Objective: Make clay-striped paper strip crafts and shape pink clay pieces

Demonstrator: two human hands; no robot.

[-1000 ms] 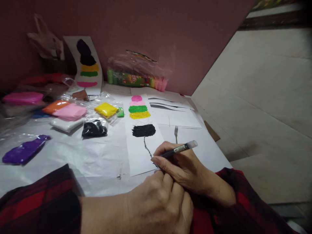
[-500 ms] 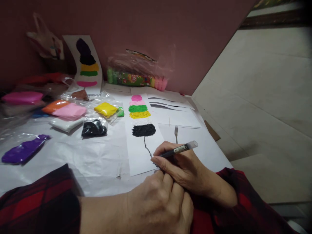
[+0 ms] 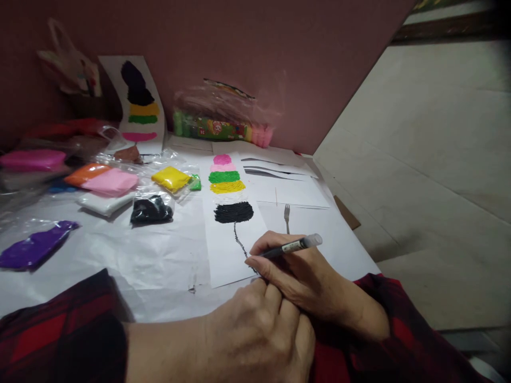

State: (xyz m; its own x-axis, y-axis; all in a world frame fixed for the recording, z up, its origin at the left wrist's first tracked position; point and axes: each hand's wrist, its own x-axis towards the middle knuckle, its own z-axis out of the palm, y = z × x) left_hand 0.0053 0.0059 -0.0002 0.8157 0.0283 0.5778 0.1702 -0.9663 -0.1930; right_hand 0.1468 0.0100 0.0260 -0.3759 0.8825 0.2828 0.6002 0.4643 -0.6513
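A: Fingers first?
B: In the right hand [image 3: 303,271], the pen [image 3: 293,246] is pinched between thumb and fingers, slanted up to the right. Left hand [image 3: 259,319]: fingers curled, tucked against the right; whether anything is gripped cannot be told.
A: And the paper strip [image 3: 223,260]?
B: Laid flat just beyond, on the tabletop [image 3: 155,287]. Pen judged light, stiff, smooth; best gripped low on the barrel. Strip judged flimsy, its clay bands [image 3: 227,187] probably soft, easily dented; to be taken by the bare edges.
A: Farther out?
B: Fork [image 3: 287,213] to the right, bagged clay [image 3: 152,209] to the left.
A: Hidden?
B: Pen tip, black line's [image 3: 240,241] near end, fork's handle end. White band [image 3: 230,198] barely made out.
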